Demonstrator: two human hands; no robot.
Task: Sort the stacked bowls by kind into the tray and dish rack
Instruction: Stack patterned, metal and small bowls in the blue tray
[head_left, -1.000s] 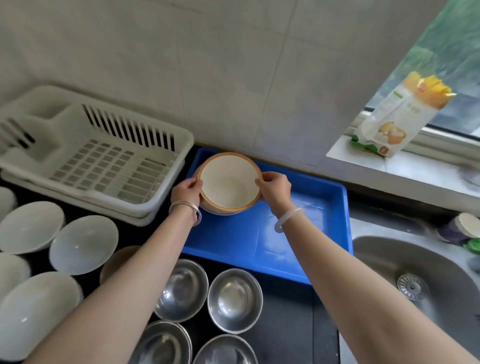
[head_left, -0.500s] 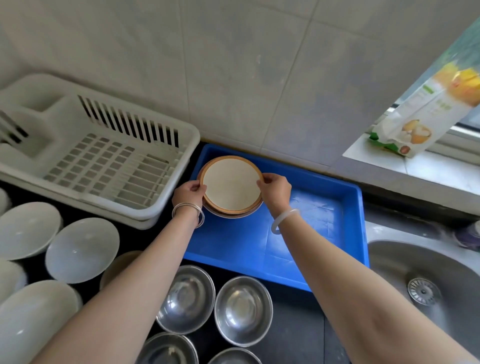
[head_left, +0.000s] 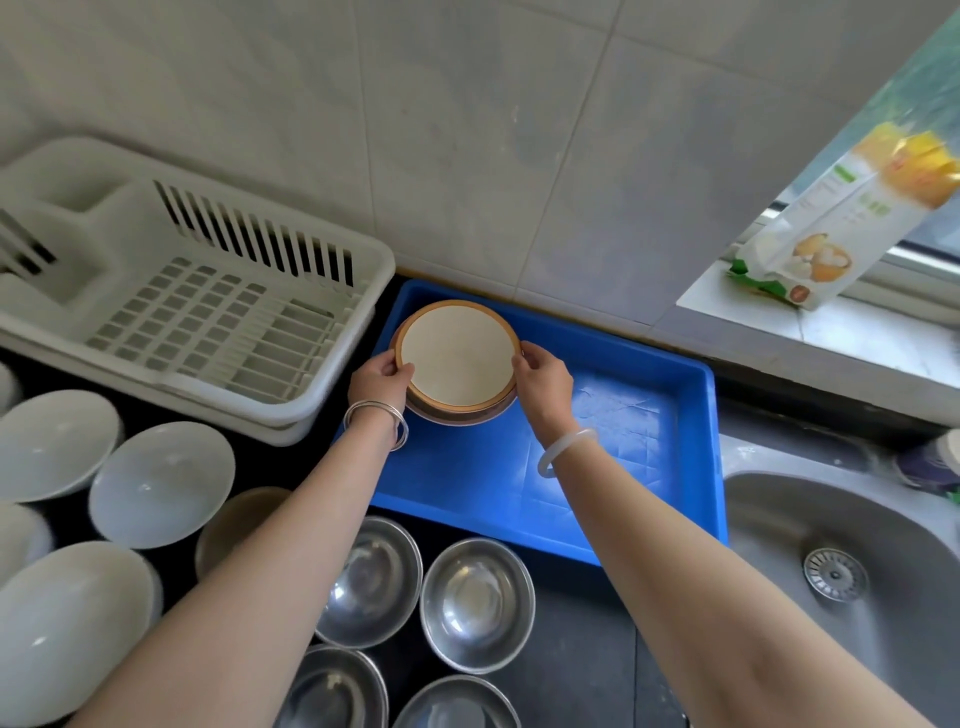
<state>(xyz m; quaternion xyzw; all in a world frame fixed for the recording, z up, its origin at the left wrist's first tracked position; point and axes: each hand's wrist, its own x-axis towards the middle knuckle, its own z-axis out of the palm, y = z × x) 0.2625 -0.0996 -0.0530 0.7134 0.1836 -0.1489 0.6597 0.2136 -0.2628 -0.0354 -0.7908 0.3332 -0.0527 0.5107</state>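
Left hand (head_left: 379, 382) and right hand (head_left: 543, 382) fingers curled on opposite rim edges of round cream bowl with tan rim (head_left: 457, 358), bowl in far left corner of blue plastic tray (head_left: 719, 452), close to its back wall, wide blue floor showing rightward, white slatted dish rack (head_left: 208, 312) just left

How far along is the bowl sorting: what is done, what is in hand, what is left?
Done: nothing settled yet; no bowl shows in the dish rack. In hand: the left hand and right hand grip a tan-rimmed bowl in the far-left corner of the blue tray. Left: the white bowls and steel bowls on the counter.
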